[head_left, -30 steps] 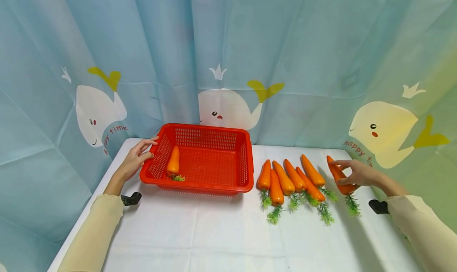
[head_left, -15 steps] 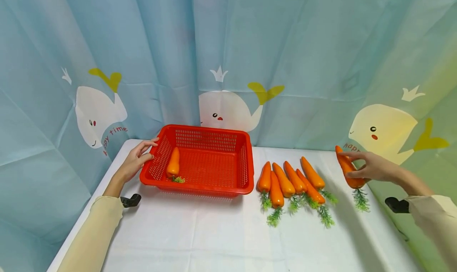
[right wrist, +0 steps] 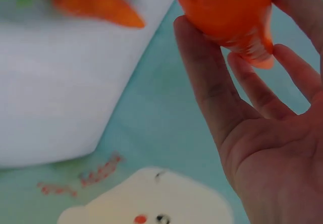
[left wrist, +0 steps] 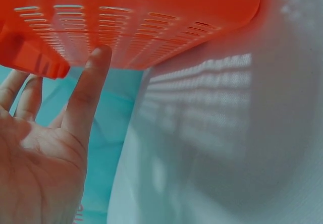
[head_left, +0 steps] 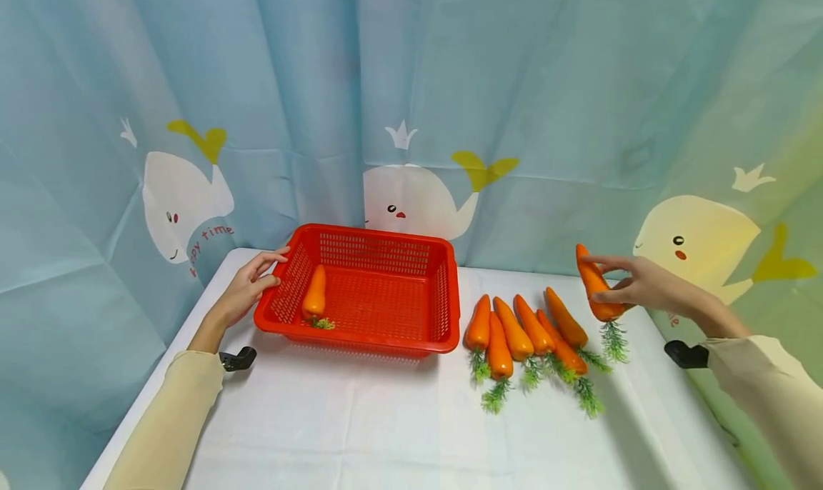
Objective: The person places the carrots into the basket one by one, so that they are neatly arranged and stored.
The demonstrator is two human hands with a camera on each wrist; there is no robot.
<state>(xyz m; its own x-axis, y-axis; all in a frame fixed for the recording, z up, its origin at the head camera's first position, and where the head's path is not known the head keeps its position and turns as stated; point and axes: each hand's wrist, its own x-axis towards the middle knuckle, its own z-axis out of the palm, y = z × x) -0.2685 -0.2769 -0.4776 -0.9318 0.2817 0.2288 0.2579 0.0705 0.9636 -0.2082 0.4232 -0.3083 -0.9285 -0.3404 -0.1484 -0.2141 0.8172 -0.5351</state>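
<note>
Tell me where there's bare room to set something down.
White tablecloth lies bare between the red plastic basket and the picture's bottom edge. Inside the basket, the floor is free right of its lone carrot. Crowded: right of the basket, where six carrots lie bunched.

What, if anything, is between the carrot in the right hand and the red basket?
Six carrots lie on the table between the held carrot and the red basket. The right hand holds that carrot above the table, so they probably wouldn't block it.
</note>
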